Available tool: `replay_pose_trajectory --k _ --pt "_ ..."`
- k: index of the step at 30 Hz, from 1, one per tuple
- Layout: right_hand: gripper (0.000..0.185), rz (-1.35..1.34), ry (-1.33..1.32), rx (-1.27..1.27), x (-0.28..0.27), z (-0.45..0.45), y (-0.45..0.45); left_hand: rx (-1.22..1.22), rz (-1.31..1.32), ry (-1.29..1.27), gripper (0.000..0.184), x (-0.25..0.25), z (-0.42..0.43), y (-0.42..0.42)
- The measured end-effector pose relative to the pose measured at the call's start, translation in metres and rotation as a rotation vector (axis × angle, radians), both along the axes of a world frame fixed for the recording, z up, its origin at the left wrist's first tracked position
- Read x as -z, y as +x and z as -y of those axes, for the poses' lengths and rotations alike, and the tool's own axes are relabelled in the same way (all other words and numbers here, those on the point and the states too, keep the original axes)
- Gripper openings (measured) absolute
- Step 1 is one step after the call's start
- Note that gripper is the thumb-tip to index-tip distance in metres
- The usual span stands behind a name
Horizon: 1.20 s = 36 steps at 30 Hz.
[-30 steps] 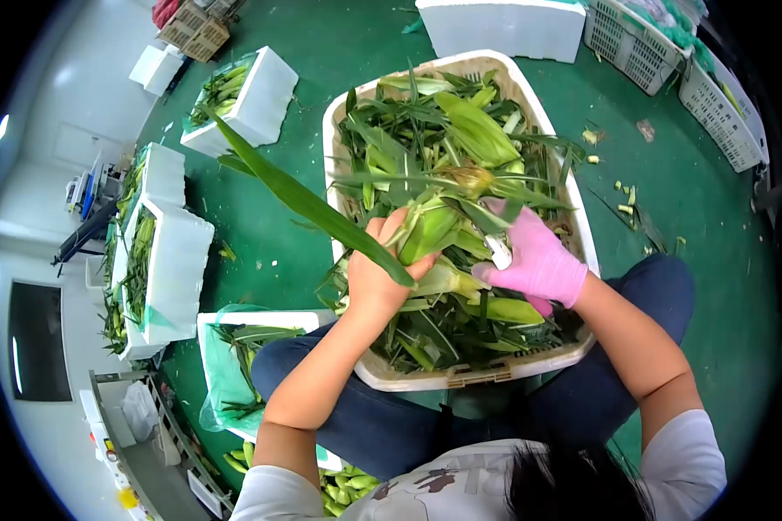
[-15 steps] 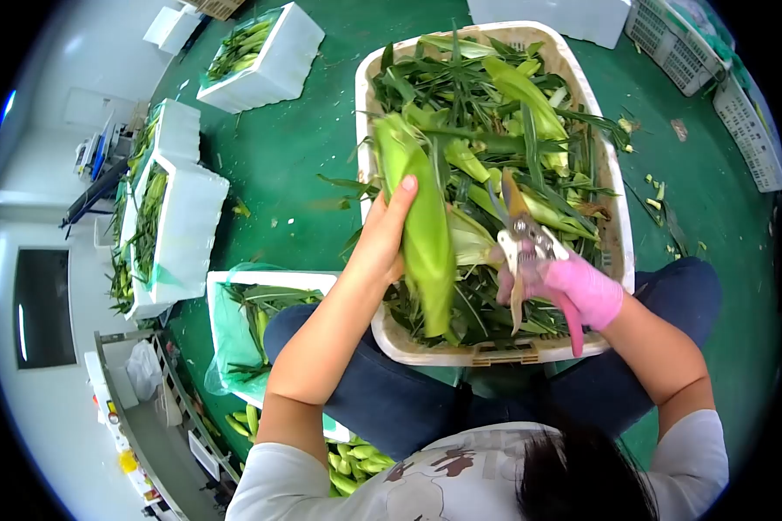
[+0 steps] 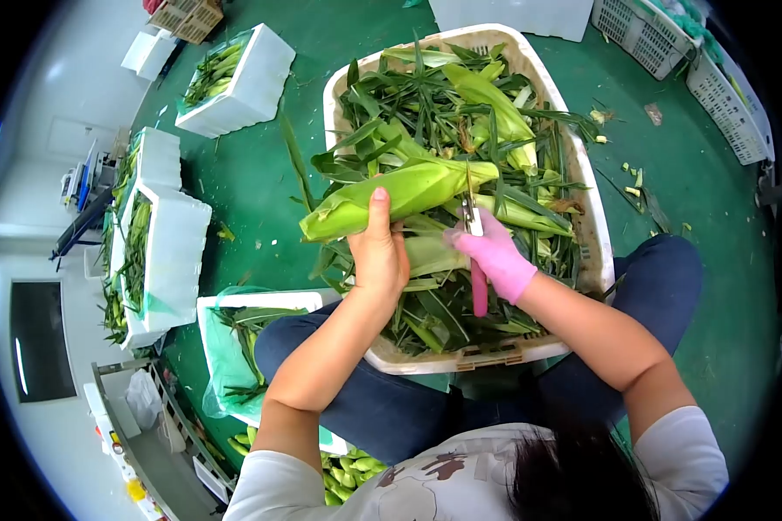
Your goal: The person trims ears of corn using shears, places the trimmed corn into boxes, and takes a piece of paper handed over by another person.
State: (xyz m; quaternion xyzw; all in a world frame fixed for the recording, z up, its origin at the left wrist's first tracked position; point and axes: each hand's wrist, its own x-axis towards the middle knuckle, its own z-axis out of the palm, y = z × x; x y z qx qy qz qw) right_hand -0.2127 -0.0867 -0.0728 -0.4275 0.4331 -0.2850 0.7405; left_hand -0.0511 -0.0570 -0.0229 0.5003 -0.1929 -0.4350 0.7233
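Observation:
My bare left hand [image 3: 379,247] is wrapped round a green ear of corn [image 3: 382,200] in its husk, held level over the crate. My right hand [image 3: 499,257], in a pink glove, grips pruning shears [image 3: 472,217] with a pink handle. The shears' blades are at the right end of the ear, around its stalk end; whether they have cut into it I cannot tell. Below both hands stands a large white plastic crate [image 3: 601,234], full of corn leaves and husks [image 3: 417,104].
White foam boxes of corn [image 3: 182,247] stand on the left, another foam box [image 3: 265,82] at the upper left. A green-lined box [image 3: 213,347] sits by my left knee, near a pile of trimmed ears [image 3: 347,473]. White plastic baskets [image 3: 730,113] are at the upper right. Scraps lie on the green floor.
My left hand has turned the ear from nearly upright to level, its stalk end now to the right. The shears have moved left and up onto that end. The whole view has shifted slightly.

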Motion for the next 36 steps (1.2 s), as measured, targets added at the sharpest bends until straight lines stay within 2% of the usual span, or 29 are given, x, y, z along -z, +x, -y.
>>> replay_pose_trajectory --k 4,5,6,7,9,11,12,14,16,17,18,19,20,23,24,26,27,28,30,32,34,35,36 --pt "0.043 -0.069 -0.326 0.055 0.001 0.009 -0.005 -0.048 -0.304 -0.009 0.057 -0.005 0.007 0.014" --pt "0.042 -0.054 -0.322 0.002 -0.007 0.009 -0.01 -0.038 -0.385 0.013 0.058 -0.008 0.008 0.019" --pt "0.039 0.014 -0.165 -0.121 -0.04 0.008 -0.021 -0.03 -0.467 0.029 0.06 -0.011 0.008 0.025" --pt "0.038 0.159 -0.097 -0.233 -0.046 0.007 -0.027 -0.014 -0.502 0.082 0.064 -0.012 0.009 0.033" --pt "0.041 0.419 0.125 -0.43 -0.067 -0.005 -0.035 0.001 -0.572 0.156 0.061 -0.011 0.005 0.04" --pt "0.05 0.716 0.458 -0.491 -0.085 -0.027 -0.038 0.007 -0.632 0.236 0.058 -0.016 -0.004 0.038" --pt "0.049 0.931 0.743 -0.602 -0.08 -0.027 -0.039 0.126 -0.668 0.119 0.064 -0.018 -0.009 0.04" --pt "0.049 1.239 0.952 -0.606 -0.083 -0.027 -0.045 0.479 -1.451 -0.204 0.064 -0.03 -0.012 0.052" --pt "0.05 1.063 0.806 -0.383 -0.079 -0.012 -0.055 0.799 -1.286 -0.382 0.067 -0.037 -0.009 0.058" --pt "0.052 1.01 0.738 -0.286 -0.08 -0.004 -0.056 0.655 -1.226 -0.302 0.07 -0.042 -0.016 0.049" --pt "0.052 1.163 0.616 -0.406 -0.074 0.009 -0.054 0.519 -1.169 -0.221 0.072 -0.058 -0.025 0.033" --pt "0.052 1.142 0.655 -0.22 -0.079 0.018 -0.055 0.534 -0.959 -0.006 0.073 -0.055 -0.029 0.034" --pt "0.053 1.116 0.691 -0.031 -0.083 0.025 -0.056 0.379 -0.944 0.197 0.068 -0.049 -0.03 0.019" --pt "0.046 1.031 0.454 -0.024 -0.066 0.052 -0.055 0.536 -0.712 0.412 0.08 -0.003 -0.041 0.007" --pt "0.038 0.854 0.405 0.027 -0.062 0.061 -0.057 0.614 -0.696 0.327 0.08 -0.002 -0.045 0.004" --pt "0.027 0.368 0.366 0.336 -0.057 0.063 -0.064 0.613 -0.625 0.233 0.08 0.018 -0.044 0.025" --pt "0.019 0.303 0.403 0.427 -0.048 0.068 -0.069 0.606 -0.58 0.126 0.077 0.004 -0.042 0.029" --pt "0.02 0.339 0.442 0.537 -0.038 0.067 -0.072 0.39 -0.658 0.117 0.074 -0.006 -0.037 0.026" --pt "0.022 0.664 0.438 0.453 -0.024 0.032 -0.073 0.274 -0.495 0.124 0.072 -0.033 -0.03 0.03" --pt "0.026 0.609 0.626 0.14 -0.037 -0.016 -0.059 0.358 -0.318 0.086 0.067 -0.021 -0.032 0.049" --pt "0.037 0.26 0.686 -0.336 -0.07 -0.047 -0.052 0.398 -0.128 0.112 0.065 -0.017 -0.034 0.051" --pt "0.046 0.211 0.576 -0.392 -0.07 -0.055 -0.046 0.438 -0.109 0.22 0.061 -0.02 -0.035 0.054" --pt "0.057 0.158 0.464 -0.443 -0.069 -0.061 -0.044 0.393 0.116 0.227 0.06 -0.023 -0.035 0.047"
